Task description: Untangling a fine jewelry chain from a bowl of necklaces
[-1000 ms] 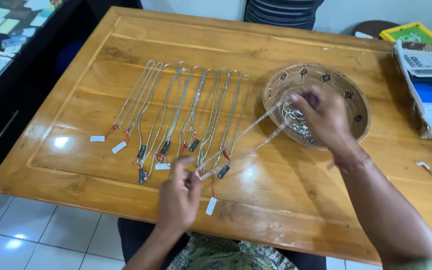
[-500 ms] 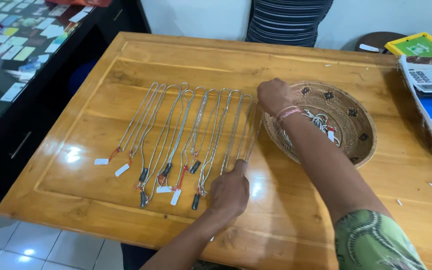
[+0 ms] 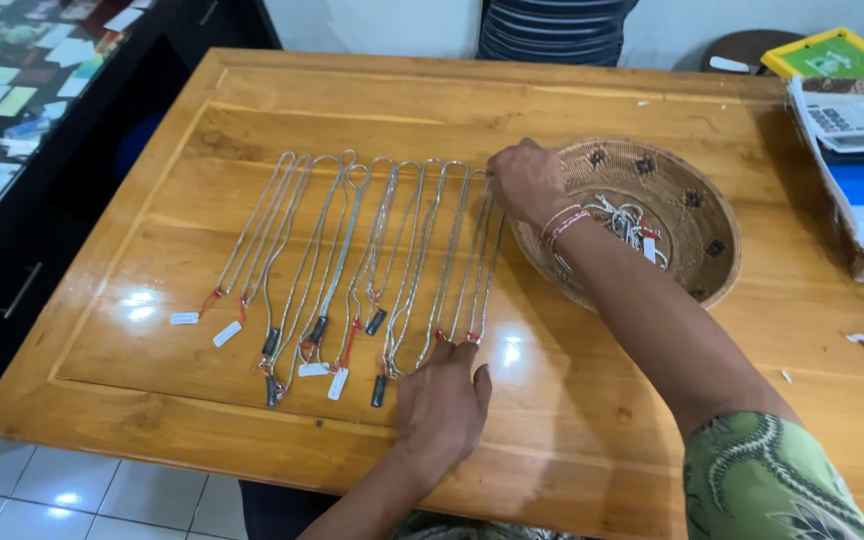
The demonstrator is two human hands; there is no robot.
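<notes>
While the row of silver chains (image 3: 352, 270) lies fanned out on the wooden bench (image 3: 592, 400), both hands work on its last member, the rightmost chain (image 3: 479, 262). Far to the left of the hands, small white tags (image 3: 184, 318) and dark clasps (image 3: 270, 341) mark the near ends of the other chains, all running lengthwise away from the person. The left hand (image 3: 442, 405) rests palm down at the near end of the rightmost chain, fingertips pressing beside its red tag (image 3: 472, 338); whether it pinches the chain or only pins it I cannot tell. The chain's long axis runs from this hand straight away to the right hand (image 3: 524, 182), which is curled over the far loop, fingers closed about it, so each hand sits at one end. Just right of the right hand stands a woven basket (image 3: 697, 260) with a tangle of further chains (image 3: 624, 218) inside, nearer the right hand than the left.

Against half a second ago, the left hand has slid a little rightward along the near edge, and the right hand remains at the far end beside the basket's rim; a second ago it was inside the basket.
</notes>
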